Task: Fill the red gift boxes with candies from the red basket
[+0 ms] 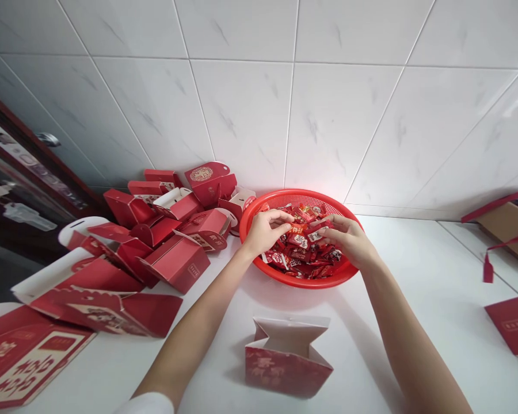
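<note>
A red plastic basket (300, 284) with a perforated wall holds a heap of small wrapped candies (300, 253), mostly red. Over its left side is my left hand (264, 231), thumb and fingers pinched at an orange-red candy wrapper (297, 228). My right hand (347, 238) reaches in from the right, its thumb and fingers closed around the end of a red wrapped candy (318, 226). Between my forearms stands a red paper gift box (287, 368), its top unfolded and its pale inside showing.
Many red gift boxes (176, 264) crowd the left of the white table (224, 368), some with lids up. On the right lie a brown cardboard box (507, 227) with a red ribbon and another red box (513, 325). A tiled wall (242, 115) closes off the back.
</note>
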`<state>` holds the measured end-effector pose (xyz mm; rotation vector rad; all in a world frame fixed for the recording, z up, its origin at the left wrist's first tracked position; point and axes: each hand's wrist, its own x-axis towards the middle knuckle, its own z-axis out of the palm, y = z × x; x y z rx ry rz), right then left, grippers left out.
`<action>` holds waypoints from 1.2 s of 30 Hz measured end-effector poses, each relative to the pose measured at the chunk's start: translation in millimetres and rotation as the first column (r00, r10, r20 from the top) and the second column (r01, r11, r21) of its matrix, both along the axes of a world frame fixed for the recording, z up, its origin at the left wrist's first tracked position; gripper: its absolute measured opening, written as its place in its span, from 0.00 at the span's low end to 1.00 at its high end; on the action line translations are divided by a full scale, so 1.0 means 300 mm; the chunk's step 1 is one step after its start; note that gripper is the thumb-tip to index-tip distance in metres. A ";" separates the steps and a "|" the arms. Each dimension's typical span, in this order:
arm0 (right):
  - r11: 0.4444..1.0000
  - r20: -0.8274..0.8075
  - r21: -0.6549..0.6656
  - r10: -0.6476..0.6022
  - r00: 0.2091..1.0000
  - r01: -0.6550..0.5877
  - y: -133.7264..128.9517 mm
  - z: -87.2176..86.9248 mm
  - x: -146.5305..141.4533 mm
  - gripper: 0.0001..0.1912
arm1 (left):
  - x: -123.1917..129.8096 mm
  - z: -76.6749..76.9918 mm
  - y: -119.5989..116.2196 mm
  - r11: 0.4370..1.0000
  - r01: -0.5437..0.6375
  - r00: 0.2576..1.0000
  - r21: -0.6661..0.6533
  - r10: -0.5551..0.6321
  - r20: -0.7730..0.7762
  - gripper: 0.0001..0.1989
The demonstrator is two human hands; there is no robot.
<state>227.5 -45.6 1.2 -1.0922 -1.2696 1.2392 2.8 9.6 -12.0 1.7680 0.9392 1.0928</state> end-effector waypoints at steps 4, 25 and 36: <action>0.998 -0.042 0.001 0.057 0.997 -0.057 -0.012 0.003 -0.047 0.16 | -0.006 0.002 0.000 1.000 0.024 0.992 0.016 -0.025 0.122 0.10; 0.964 0.130 0.216 -0.183 0.974 0.152 -0.014 0.019 -0.050 0.17 | -0.019 0.047 -0.019 0.990 0.058 0.985 -0.130 -0.036 0.168 0.22; 0.912 0.514 0.260 -0.408 0.754 0.317 0.070 -0.015 0.136 0.15 | -0.024 0.055 0.005 0.913 -0.083 0.858 -0.399 0.269 0.438 0.22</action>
